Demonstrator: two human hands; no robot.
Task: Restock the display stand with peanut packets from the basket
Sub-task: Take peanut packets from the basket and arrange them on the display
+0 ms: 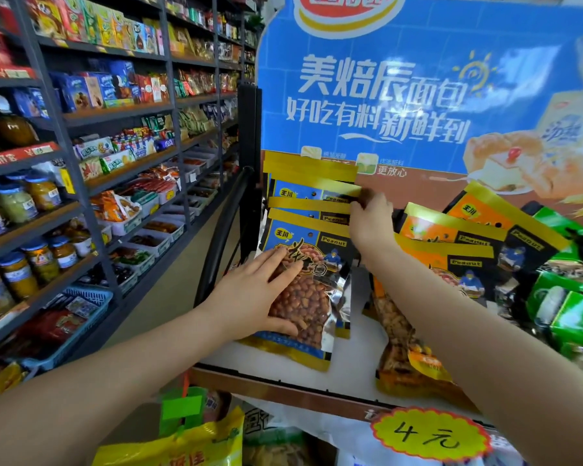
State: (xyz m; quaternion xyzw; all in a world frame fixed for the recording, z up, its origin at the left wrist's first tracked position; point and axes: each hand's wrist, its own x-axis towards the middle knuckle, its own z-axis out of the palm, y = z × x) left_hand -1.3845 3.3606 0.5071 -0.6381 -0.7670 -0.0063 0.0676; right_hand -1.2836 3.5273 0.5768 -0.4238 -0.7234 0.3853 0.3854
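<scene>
A row of blue-and-yellow peanut packets (312,297) leans upright at the left end of the display stand's white shelf (357,334). My left hand (260,294) lies flat against the front packet, fingers spread over its clear window. My right hand (372,220) pinches the yellow top edge of a packet further back in the same row (313,193). Orange peanut packets (451,250) lean to the right of my right arm. The basket is not clearly in view.
A blue bread poster (401,95) backs the stand. Green packets (569,304) crowd the shelf's right end. A yellow price tag (428,433) hangs on the front edge, with yellow bags (196,442) below. Stocked store shelves (81,146) and an aisle run along the left.
</scene>
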